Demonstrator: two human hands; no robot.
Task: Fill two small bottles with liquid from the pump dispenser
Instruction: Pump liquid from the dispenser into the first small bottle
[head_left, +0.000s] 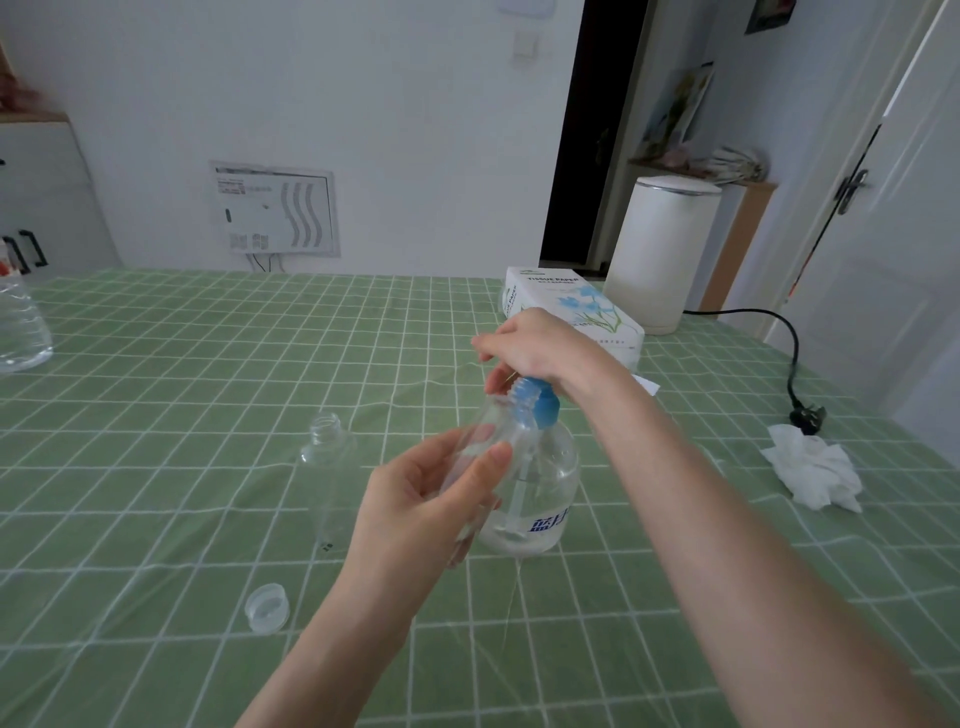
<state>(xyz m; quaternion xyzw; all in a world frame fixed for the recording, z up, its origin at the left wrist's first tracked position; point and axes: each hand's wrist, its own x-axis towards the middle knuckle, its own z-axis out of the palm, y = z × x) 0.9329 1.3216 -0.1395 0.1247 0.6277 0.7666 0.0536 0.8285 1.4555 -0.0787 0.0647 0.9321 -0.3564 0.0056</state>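
A clear pump dispenser (540, 493) with a blue pump head stands on the green checked table, partly filled with clear liquid. My right hand (540, 345) presses down on the pump head from above, its fingers curled over it. My left hand (436, 499) holds a small clear bottle (493, 431) tilted, its threaded mouth up against the blue spout. A second small clear bottle (328, 457) stands upright and uncapped to the left. A clear cap (267, 607) lies on the table near the front.
A tissue box (566, 306) sits behind the dispenser. A crumpled white tissue (813, 470) lies at the right beside a black plug and cord (802, 415). A white appliance (662, 254) stands at the back right, a large clear bottle (21, 327) at the left edge.
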